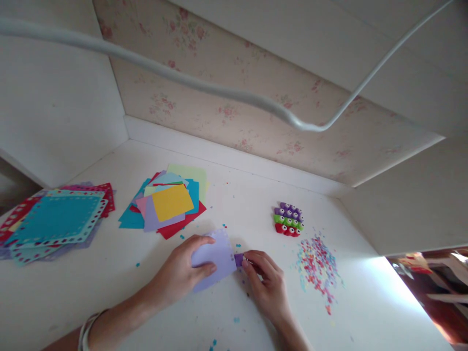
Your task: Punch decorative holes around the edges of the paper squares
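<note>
A sheet of lavender paper (pixel 214 251) is gripped at its left side by my left hand (pixel 183 265), thumb and fingers closed on it. Small holes run along its top edge and part of its right edge. At that right edge, my right hand (pixel 265 280) pinches a small purple craft punch (pixel 239 260), which meets the paper. My fingers cover most of the punch. To the right, several purple, green and red craft punches (pixel 288 219) stand grouped in rows.
Loose coloured paper sheets (pixel 172 202) are piled at centre left. Farther left lies a stack of hole-edged sheets (pixel 58 219). Punched confetti (pixel 318 268) is heaped at the right, with bits scattered over the white table (pixel 146 321). A white cable (pixel 204 87) crosses above.
</note>
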A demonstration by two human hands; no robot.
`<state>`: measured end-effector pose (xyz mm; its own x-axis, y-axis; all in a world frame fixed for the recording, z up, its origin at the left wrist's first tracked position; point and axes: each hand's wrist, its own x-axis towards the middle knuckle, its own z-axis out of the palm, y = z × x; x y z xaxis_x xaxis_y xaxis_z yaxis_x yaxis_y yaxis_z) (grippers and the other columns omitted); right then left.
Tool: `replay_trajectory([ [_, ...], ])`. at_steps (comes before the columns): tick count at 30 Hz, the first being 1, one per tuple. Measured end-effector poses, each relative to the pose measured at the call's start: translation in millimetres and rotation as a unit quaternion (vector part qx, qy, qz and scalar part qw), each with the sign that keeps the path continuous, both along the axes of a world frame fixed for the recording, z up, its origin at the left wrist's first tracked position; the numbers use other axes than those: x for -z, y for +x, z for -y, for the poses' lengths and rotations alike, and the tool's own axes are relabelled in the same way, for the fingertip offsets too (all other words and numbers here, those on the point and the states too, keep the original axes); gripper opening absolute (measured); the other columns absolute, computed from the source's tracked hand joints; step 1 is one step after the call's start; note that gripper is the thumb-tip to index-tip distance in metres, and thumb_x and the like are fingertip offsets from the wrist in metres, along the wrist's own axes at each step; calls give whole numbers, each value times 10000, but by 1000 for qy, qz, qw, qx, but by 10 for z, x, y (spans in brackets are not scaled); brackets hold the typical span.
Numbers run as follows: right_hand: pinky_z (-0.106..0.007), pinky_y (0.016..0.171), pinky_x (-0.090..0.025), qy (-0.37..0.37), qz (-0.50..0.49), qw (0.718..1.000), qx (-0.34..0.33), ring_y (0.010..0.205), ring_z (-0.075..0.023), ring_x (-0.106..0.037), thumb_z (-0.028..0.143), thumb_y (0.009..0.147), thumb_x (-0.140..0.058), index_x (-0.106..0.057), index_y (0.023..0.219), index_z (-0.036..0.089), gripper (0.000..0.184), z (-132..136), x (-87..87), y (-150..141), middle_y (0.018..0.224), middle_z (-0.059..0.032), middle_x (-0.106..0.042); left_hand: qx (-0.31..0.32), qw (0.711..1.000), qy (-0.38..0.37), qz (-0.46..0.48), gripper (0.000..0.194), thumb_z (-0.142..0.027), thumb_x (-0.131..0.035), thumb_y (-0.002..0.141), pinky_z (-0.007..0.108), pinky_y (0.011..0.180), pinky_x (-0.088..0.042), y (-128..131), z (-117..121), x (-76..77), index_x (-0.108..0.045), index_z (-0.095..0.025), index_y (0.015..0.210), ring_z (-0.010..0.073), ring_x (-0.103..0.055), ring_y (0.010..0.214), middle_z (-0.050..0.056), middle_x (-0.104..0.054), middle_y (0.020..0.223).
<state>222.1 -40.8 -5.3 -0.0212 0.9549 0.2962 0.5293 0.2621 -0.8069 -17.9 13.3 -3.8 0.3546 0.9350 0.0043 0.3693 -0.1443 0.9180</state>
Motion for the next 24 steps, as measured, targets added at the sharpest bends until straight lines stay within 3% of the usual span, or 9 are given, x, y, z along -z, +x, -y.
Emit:
replay_trajectory([
  [7,-240,659,-600,11,3,1000,2,810,-165,-680,232,941,-587,-686,1019,201,130,1,-42,-24,985,-83,-686,-7,1000,21,12,399,-248,-697,768,395,986,-481,9,13,-8,-616,-259,1159,237,-620,1093,46,-654,1170],
  [15,-294,753,-625,40,24,998,-32,895,-185,-682,169,932,-590,-689,1032,205,146,19,-34,-18,1016,-85,-683,-5,999,34,21,382,-212,-702,769,395,973,-497,16,11,-22,-619,-252,1140,230,-632,1080,50,-664,1146],
  [24,-289,736,-636,35,19,999,-24,896,-179,-684,165,938,-585,-683,1050,203,153,16,-33,5,1037,-90,-671,-2,999,34,17,389,-231,-698,769,383,971,-505,17,3,-13,-623,-248,1150,231,-642,1086,48,-667,1159],
])
